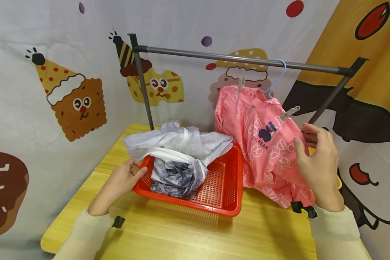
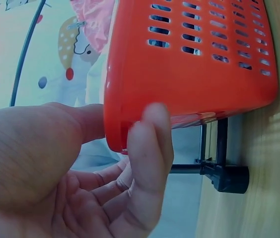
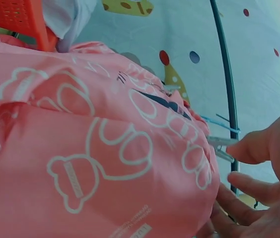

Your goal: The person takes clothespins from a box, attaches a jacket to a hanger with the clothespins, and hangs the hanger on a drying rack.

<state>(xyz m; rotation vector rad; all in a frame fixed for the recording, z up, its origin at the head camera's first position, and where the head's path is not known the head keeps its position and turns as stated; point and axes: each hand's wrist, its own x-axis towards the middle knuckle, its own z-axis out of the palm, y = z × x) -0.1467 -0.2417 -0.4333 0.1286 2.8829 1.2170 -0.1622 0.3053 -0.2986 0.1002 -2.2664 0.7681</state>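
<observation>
My left hand (image 1: 123, 178) grips the left rim of a red plastic basket (image 1: 235, 180); in the left wrist view the thumb lies over the rim and the fingers (image 2: 147, 163) are outside. Inside the basket is a folded grey-and-white patterned cloth (image 1: 178, 177), and a thin whitish garment (image 1: 188, 139) drapes across its back edge. A pink child's jacket (image 1: 273, 159) with a bear print hangs from a blue hanger (image 1: 281, 76), with grey clothespins (image 1: 290, 112) at its shoulders. My right hand (image 1: 321, 162) is beside the jacket's right side, fingers spread, some partly hidden behind the fabric.
A dark metal rack's crossbar (image 1: 208, 55) spans above the wooden table (image 1: 169, 234), its posts standing behind the basket and jacket. Cartoon-printed cloth (image 1: 182, 21) covers the walls. A black strap piece (image 1: 303, 209) lies near the jacket hem.
</observation>
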